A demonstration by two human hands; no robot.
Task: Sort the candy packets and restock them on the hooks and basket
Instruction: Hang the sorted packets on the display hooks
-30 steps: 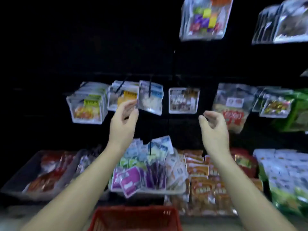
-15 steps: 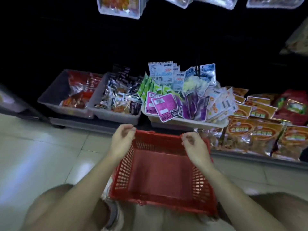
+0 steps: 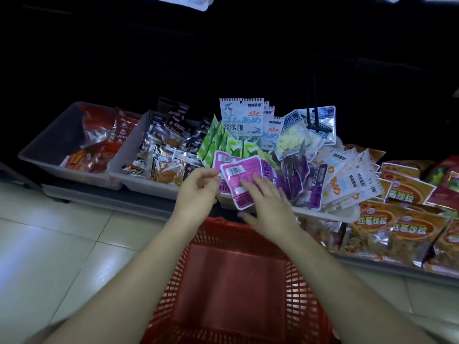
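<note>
Beyond basket (image 3: pixel 173 281) rim, hands (image 3: pixel 196 194) (image 3: pixel 270 207) at packets (image 3: pixel 239 173)

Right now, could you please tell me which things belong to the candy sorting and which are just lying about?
Job: purple packets, white candy tray, red basket, left hand, right hand.
Lying about: left grey bin, right grey bin, orange bags.

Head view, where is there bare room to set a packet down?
The red basket has a bare floor. So are the floor tiles left of it, and the left side of the leftmost grey tray. The white tray is packed, the left hand and right hand at its purple packets; orange bags crowd the right.
</note>
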